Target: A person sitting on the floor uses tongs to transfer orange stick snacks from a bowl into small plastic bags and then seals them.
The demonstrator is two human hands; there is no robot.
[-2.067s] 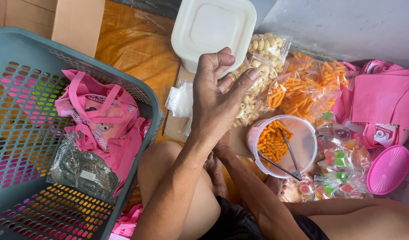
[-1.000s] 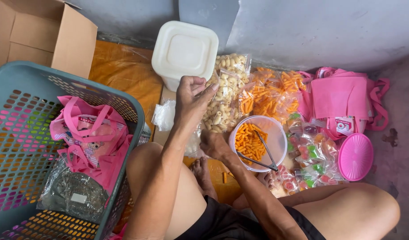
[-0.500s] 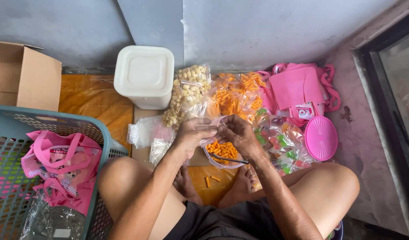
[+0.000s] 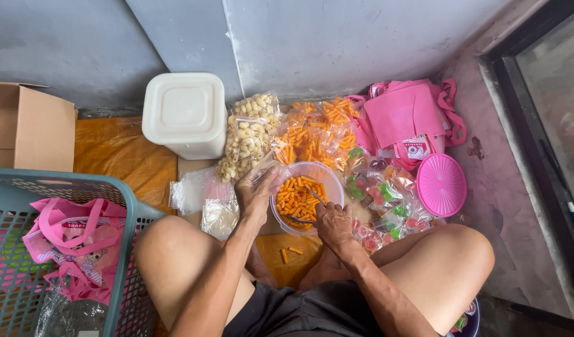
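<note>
Left hand: I saw my left hand point(image 4: 254, 195) closed in a pinch on a small clear bag point(image 4: 266, 170), held up at the left rim of the tub
Right hand: my right hand point(image 4: 334, 223) was curled tight around metal tongs point(image 4: 311, 205), whose tips lay among the orange snack sticks point(image 4: 297, 198)
Tub: the clear round tub point(image 4: 332, 185) sat on the floor between my knees, just ahead of both hands
Left of the tub: a heap of empty clear bags point(image 4: 196, 190) lay beside my left wrist, with a white lidded container point(image 4: 183, 113) beyond
Behind: packed bags of pale puffs point(image 4: 246, 134) and of orange sticks point(image 4: 315, 134) crowded against the tub's far rim
Right: wrapped jelly cups point(image 4: 384, 200) pressed close to my right hand; a pink lid point(image 4: 441, 185) and folded pink bags point(image 4: 407, 117) lay past them
Far left: a teal basket point(image 4: 121, 249) holding pink bags, well apart, and a cardboard box point(image 4: 28, 128)
Floor: a few loose orange sticks point(image 4: 290, 253) lay near my feet
</note>
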